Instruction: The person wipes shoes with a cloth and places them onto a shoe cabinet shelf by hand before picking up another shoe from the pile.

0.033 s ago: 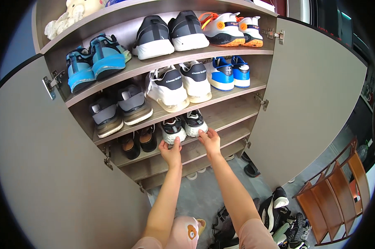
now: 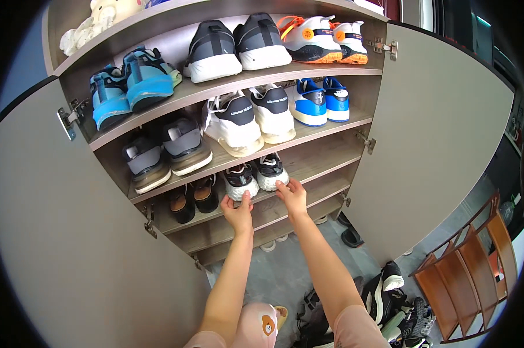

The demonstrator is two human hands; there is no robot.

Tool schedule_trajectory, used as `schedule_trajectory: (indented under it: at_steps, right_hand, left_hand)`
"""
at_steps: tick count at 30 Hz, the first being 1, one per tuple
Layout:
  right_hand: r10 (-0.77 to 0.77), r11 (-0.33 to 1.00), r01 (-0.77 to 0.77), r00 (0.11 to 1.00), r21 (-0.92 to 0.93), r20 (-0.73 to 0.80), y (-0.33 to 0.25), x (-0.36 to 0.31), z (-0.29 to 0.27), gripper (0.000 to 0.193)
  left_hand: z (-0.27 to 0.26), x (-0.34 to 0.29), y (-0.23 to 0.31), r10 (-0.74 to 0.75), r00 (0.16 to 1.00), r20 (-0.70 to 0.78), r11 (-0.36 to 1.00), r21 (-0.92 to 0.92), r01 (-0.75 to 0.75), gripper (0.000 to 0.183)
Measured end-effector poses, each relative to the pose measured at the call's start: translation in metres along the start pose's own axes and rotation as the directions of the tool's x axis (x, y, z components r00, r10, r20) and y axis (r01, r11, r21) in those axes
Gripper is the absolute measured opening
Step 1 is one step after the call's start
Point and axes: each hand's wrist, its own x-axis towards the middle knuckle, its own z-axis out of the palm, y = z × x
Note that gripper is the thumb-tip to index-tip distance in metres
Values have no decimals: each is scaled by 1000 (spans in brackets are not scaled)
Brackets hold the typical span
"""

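A pair of black sneakers with thick, bumpy white soles sits on the third shelf, heels toward me. My left hand (image 2: 237,216) holds the heel of the left sneaker (image 2: 240,181), thumb and fingers curled round its sole from below. At the heel of the right sneaker (image 2: 271,171), my right hand (image 2: 294,198) pinches the lower edge of the sole. Both toes are hidden deeper under the shelf above. Just left of them stands a pair of black shoes with brown insides (image 2: 205,196).
Blue shoes (image 2: 149,81), grey sneakers (image 2: 212,52) and orange-soled sneakers (image 2: 314,43) fill the top shelf; white sneakers (image 2: 234,124) stand below. Cabinet doors (image 2: 436,133) hang open on both sides. Loose shoes (image 2: 383,296) lie on the floor near a wooden chair (image 2: 459,278).
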Motion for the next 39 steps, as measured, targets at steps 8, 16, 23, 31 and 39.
schedule_trajectory:
  at_steps: [8,16,23,31,39]
  right_hand:
    - [-298,707,155,950,-690,-93,24,16,-2,75]
    - [-187,906,75,953,-416,-236,53,-134,-66,62]
    - [159,911,-302,885,-280,-438,90,-303,-195,40]
    - [202,846,-476,704,-240,-681,101,-460,-286,31]
    - [203,805,-523,686,-280,-699,119,-514,-285,27]
  left_hand:
    - [12,9,-9,31,998,-46,981,193,-21,77]
    - [29,-113,-9,-323,945,55,942,112,316,57]
    - [-6,-278,-69,-695,667,269,719,258,645,70]
    - [-139,-374,-174,-867,479,141,476,519,710,61]
    - [-230,-385,-273,-647,730,223,566,781,264,50]
